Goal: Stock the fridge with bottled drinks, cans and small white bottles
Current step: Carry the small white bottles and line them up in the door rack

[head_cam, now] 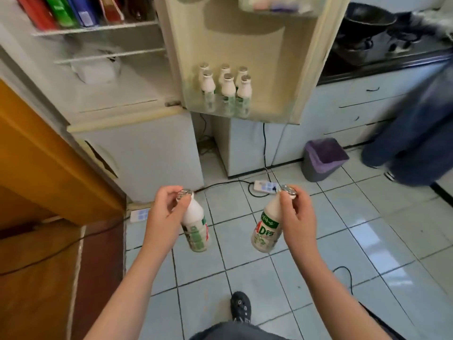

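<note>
Pale kitchen floor tiles (367, 241) fill the lower view, and both hands are loaded above them. The left hand (166, 212) pinches the left bottle (196, 229) by its foil-capped neck, thumb and fingers curled round the top, so the white body hangs down and tilts inward. The right hand (297, 217) grips the right bottle (267, 229) the same way, green label facing up. Holding by the neck probably leaves each base free to drop straight into a slot. Both bottles are in the air, well short of the fridge.

Ahead, the open fridge door (245, 45) has a clear door shelf (272, 111) at its foot. Six bottles (228, 89) of the same kind stand upright there in two rows of three, and the bare space to their right looks like the place for this pair.

A power strip (266, 187) and its cords lie on the floor between hands and door, a likely trip point. A lined bin (323, 159) stands by the cabinets, and another person's legs (411, 133) are near the bench (382, 62). Coloured cartons (68, 11) fill a wire shelf inside the fridge.
</note>
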`<state>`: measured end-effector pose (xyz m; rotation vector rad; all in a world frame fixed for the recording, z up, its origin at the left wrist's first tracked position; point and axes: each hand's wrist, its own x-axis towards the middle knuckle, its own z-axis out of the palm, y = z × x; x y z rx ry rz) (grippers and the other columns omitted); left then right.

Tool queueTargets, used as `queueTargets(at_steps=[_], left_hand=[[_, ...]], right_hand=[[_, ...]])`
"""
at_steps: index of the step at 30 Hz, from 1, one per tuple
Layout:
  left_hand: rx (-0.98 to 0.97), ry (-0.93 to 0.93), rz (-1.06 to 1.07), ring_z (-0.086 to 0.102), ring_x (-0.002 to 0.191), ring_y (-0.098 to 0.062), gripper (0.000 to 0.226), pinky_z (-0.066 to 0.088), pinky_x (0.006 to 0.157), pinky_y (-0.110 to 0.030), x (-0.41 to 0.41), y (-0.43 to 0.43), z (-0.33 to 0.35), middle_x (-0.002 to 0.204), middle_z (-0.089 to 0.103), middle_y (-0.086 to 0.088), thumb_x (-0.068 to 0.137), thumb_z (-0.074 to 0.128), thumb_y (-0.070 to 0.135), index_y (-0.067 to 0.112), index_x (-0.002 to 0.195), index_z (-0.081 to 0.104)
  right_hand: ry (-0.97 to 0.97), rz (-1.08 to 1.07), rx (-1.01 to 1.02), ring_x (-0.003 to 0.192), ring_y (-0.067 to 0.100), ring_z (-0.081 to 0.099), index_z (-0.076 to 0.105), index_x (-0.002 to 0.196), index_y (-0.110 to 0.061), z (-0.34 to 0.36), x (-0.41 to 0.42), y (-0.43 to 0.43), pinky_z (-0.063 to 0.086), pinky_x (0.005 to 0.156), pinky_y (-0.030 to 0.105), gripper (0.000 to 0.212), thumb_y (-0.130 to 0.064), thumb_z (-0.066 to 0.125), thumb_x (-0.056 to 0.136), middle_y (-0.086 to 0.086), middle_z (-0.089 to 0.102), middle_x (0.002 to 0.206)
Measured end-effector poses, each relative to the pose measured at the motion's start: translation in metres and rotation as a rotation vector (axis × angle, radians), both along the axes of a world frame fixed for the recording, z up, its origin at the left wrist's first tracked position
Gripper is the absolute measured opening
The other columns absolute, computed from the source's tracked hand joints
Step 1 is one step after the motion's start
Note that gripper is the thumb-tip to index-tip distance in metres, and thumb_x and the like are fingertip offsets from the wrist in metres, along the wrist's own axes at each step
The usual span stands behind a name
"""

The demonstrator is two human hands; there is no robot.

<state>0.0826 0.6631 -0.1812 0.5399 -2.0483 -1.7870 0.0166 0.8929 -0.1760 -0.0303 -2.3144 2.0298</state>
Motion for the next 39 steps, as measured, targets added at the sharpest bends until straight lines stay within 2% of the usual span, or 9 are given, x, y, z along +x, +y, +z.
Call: queueTargets(at_steps=[3,8,13,15,20,24,30,34,39], left_hand=[[0.021,0.003,0.06,0.062,0.098,-0.008,0.018,0.047,0.077,-0.022,-0.026,-0.017,0.003,0.105,0.065,0.002,0.079,0.059,0.036,0.034,0.096,0.054],[0.022,0.029,0.087,0.062,0.091,0.003,0.015,0.048,0.07,-0.01,-0.061,-0.051,-0.005,0.097,0.066,0.017,0.084,0.06,0.034,0.036,0.098,0.055],[0.069,0.028,0.026,0.063,0.095,-0.004,0.014,0.049,0.074,-0.016,-0.123,-0.094,-0.019,0.1,0.067,0.007,0.089,0.061,0.026,0.036,0.098,0.055],[0.069,0.035,-0.02,0.063,0.091,-0.003,0.017,0.049,0.073,-0.013,-0.154,-0.113,-0.018,0.094,0.067,0.013,0.09,0.062,0.02,0.035,0.096,0.056],[0.018,0.073,-0.146,0.062,0.087,0.006,0.015,0.045,0.07,-0.006,-0.231,-0.158,0.006,0.092,0.066,0.024,0.085,0.065,0.03,0.039,0.095,0.058],[0.039,0.137,-0.209,0.063,0.087,0.004,0.017,0.046,0.073,-0.008,-0.288,-0.174,0.029,0.091,0.068,0.022,0.078,0.062,0.035,0.036,0.094,0.057],[0.088,0.257,-0.326,0.062,0.088,0.005,0.02,0.046,0.073,-0.008,-0.355,-0.172,0.057,0.095,0.067,0.02,0.085,0.063,0.021,0.032,0.1,0.057],[0.062,0.311,-0.342,0.06,0.088,0.007,0.023,0.044,0.075,-0.007,-0.391,-0.168,0.076,0.093,0.066,0.024,0.089,0.06,0.01,0.029,0.101,0.054],[0.024,0.324,-0.288,0.061,0.092,0.007,0.026,0.044,0.076,-0.006,-0.413,-0.169,0.078,0.096,0.065,0.026,0.09,0.059,0.01,0.032,0.101,0.054]], right_hand=[[0.022,0.068,0.022,0.082,0.0,0.06,0.056,0.095,-0.037,0.009,-0.046,-0.029,0.049,0.063,0.012,0.013,-0.025,0.052,0.094,-0.011,0.063,0.09],[0.057,0.118,0.016,0.08,-0.004,0.06,0.057,0.095,-0.035,0.012,-0.098,-0.072,0.047,0.064,0.009,0.013,-0.023,0.053,0.094,-0.019,0.063,0.087],[0.054,0.098,0.009,0.082,-0.005,0.061,0.057,0.097,-0.036,0.007,-0.144,-0.117,0.047,0.063,0.009,0.013,-0.024,0.053,0.094,-0.02,0.063,0.089],[0.059,0.067,0.016,0.082,-0.006,0.061,0.056,0.098,-0.037,0.006,-0.163,-0.134,0.047,0.061,0.008,0.012,-0.026,0.053,0.094,-0.022,0.063,0.09],[0.061,-0.018,0.064,0.086,-0.001,0.061,0.056,0.099,-0.04,0.017,-0.217,-0.174,0.048,0.063,0.012,0.011,-0.032,0.054,0.092,-0.018,0.064,0.092],[0.094,-0.141,0.042,0.087,0.001,0.062,0.057,0.097,-0.04,0.031,-0.251,-0.187,0.049,0.064,0.014,0.012,-0.03,0.055,0.093,-0.013,0.065,0.093],[0.21,-0.291,0.132,0.089,-0.011,0.058,0.055,0.096,-0.04,0.057,-0.294,-0.183,0.046,0.063,0.005,0.011,-0.034,0.059,0.088,-0.03,0.061,0.093],[0.312,-0.422,0.146,0.089,-0.012,0.056,0.057,0.101,-0.024,0.072,-0.325,-0.177,0.043,0.064,0.003,0.015,-0.028,0.062,0.088,-0.022,0.06,0.09],[0.366,-0.514,0.154,0.092,-0.014,0.054,0.054,0.106,-0.026,0.077,-0.351,-0.166,0.043,0.066,0.004,0.024,-0.037,0.063,0.087,-0.031,0.057,0.093]])
